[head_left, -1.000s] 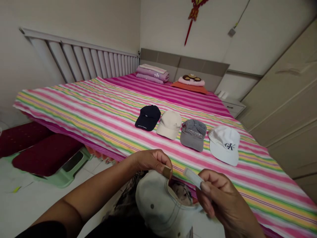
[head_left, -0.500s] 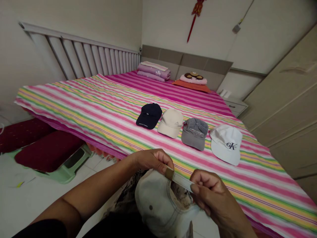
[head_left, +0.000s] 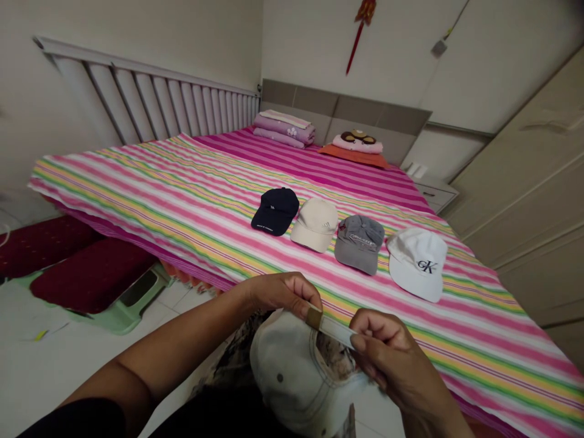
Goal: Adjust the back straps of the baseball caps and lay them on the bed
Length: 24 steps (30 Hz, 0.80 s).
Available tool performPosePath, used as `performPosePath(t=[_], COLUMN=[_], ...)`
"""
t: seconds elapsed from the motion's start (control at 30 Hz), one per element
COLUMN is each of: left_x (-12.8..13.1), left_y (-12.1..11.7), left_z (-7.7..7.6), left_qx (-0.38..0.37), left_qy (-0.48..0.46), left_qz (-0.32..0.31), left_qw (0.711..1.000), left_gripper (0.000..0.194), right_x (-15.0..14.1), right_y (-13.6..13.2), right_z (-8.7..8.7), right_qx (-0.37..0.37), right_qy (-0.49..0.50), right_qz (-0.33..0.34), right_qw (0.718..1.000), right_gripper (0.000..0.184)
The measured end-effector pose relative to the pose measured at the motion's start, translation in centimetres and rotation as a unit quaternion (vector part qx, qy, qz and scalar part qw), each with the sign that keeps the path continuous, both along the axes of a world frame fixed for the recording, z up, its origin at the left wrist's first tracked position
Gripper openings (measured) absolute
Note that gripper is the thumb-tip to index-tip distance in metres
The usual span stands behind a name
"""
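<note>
Between my hands, over the near edge of the bed, is a pale, washed-out baseball cap [head_left: 287, 359] with its back opening facing up and away from me. My left hand [head_left: 285, 295] pinches the cap's back strap [head_left: 336, 331] beside its brass-coloured buckle [head_left: 313, 317]. The free side of the strap is gripped between the thumb and fingers of my right hand [head_left: 383, 350]. The strap is stretched straight across the opening. On the bed beyond lie a navy cap [head_left: 276, 210], a beige cap [head_left: 314, 224], a grey cap [head_left: 359, 243] and a white cap [head_left: 417, 261], brims towards me.
A striped sheet [head_left: 159, 188] covers the bed. Folded bedding [head_left: 285, 129] and a pink folded cloth [head_left: 358, 144] sit by the headboard [head_left: 305, 100]. Green stools with dark red tops [head_left: 91, 274] stand on the floor at left. A wardrobe [head_left: 533, 164] is at right.
Both hands keep their hold on the strap, and the cap has hardly moved. The view has shifted very slightly; the caps on the bed lie as before.
</note>
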State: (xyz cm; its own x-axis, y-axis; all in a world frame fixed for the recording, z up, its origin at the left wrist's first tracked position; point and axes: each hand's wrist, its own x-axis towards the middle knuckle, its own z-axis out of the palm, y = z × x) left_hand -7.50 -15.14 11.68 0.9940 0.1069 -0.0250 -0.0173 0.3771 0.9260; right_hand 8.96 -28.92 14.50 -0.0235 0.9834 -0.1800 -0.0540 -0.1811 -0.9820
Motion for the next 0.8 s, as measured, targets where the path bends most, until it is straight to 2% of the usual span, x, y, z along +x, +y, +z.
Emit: performPosePath(t=[0.47, 0.63, 0.8], left_x=[0.3, 0.6, 0.8], left_y=[-0.4, -0.7, -1.0], left_z=[0.6, 1.1, 1.4], left_qx=[0.009, 0.024, 0.044], left_qy=[0.023, 0.022, 0.019], left_qz=[-0.003, -0.010, 0.000], left_qw=[1.000, 0.999, 0.999], left_gripper=[0.029, 0.030, 0.031], right_x=[0.1, 0.1, 0.4], right_y=[0.0, -0.1, -0.2], right_z=[0.2, 0.5, 0.0], right_qx=[-0.008, 0.010, 0.040], right_qy=[-0.044, -0.093, -0.117], right_qz=[-0.002, -0.001, 0.012], right_qw=[0.999, 0.996, 0.992], right_gripper=[0.031, 0.029, 0.027])
